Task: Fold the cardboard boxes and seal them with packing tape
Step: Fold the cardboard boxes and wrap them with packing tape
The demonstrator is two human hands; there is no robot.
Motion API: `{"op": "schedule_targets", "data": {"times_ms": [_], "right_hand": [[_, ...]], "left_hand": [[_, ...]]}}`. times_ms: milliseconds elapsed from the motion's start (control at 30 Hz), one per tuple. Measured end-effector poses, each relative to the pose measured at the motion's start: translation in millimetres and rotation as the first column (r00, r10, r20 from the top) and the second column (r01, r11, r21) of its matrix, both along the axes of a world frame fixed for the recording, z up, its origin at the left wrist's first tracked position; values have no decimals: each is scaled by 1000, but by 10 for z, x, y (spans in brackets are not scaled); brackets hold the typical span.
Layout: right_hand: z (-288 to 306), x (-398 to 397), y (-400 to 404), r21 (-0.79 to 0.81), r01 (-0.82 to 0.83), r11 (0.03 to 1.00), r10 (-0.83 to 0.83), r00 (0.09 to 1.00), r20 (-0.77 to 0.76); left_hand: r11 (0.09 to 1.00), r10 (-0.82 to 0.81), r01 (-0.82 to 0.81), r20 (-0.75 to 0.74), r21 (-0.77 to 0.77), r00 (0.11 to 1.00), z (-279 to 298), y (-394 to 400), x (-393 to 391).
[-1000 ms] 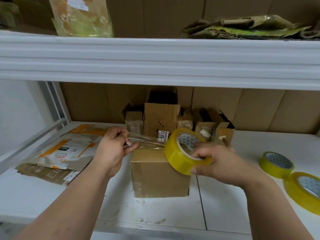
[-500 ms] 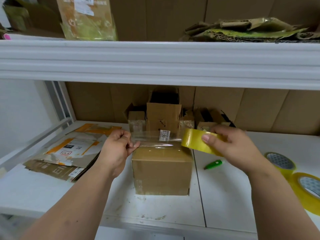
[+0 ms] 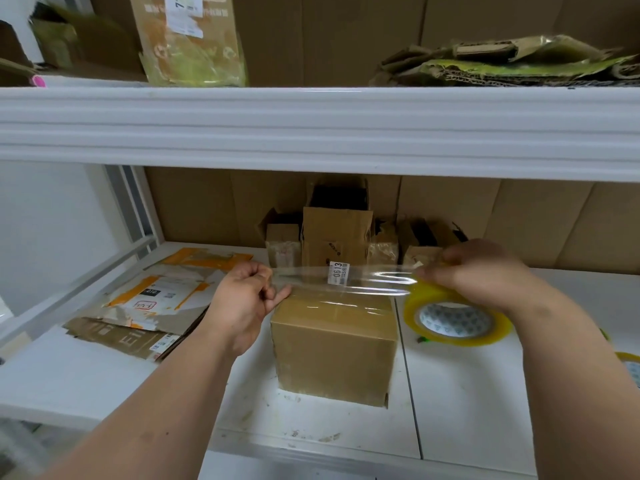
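Head camera view, read from left to right: we see flattened cardboard pieces (image 3: pixel 138 306) lying at the far left of a white bench (image 3: pixel 104 375). Next comes our left hand (image 3: pixel 242 299), its grip pinching the free end of a strip of clear packing tape (image 3: pixel 346 278). The strip stretches level, just above the closed top of a small brown cardboard box (image 3: pixel 334 355) that stands at the middle of the bench. Behind the box, several open small cartons (image 3: pixel 337 237) sit against the back wall. To the right, our right hand (image 3: pixel 485 271) grips a yellow tape roll (image 3: pixel 457 320), held above the bench beside the box. Another yellow roll (image 3: pixel 632 368) shows at the far right edge.
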State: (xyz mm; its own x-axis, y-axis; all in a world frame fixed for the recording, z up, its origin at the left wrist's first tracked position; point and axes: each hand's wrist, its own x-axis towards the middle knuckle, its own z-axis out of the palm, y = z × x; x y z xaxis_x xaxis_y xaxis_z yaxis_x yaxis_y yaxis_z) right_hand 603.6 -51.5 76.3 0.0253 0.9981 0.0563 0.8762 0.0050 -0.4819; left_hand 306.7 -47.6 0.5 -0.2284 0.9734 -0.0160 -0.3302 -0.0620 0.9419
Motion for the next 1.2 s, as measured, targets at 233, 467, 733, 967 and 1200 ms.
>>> {"op": "schedule_targets", "data": {"times_ms": [233, 467, 733, 967, 1200], "right_hand": [[-96, -49, 79, -207, -18, 978, 51, 987, 153], [-184, -123, 204, -277, 9, 961, 30, 990, 137], [-258, -197, 371, -283, 63, 957, 4, 973, 231], [-366, -265, 496, -284, 133, 949, -24, 933, 358], [-403, -258, 559, -281, 126, 951, -8, 923, 385]], "left_hand": [[999, -10, 11, 48, -32, 999, 8, 32, -32], [999, 39, -38, 23, -28, 999, 23, 65, -55], [999, 47, -47, 74, -3, 996, -41, 93, -81], [996, 91, -90, 63, -9, 994, -92, 128, -61], [968, 102, -150, -227, -203, 968, -251, 146, -148]]}}
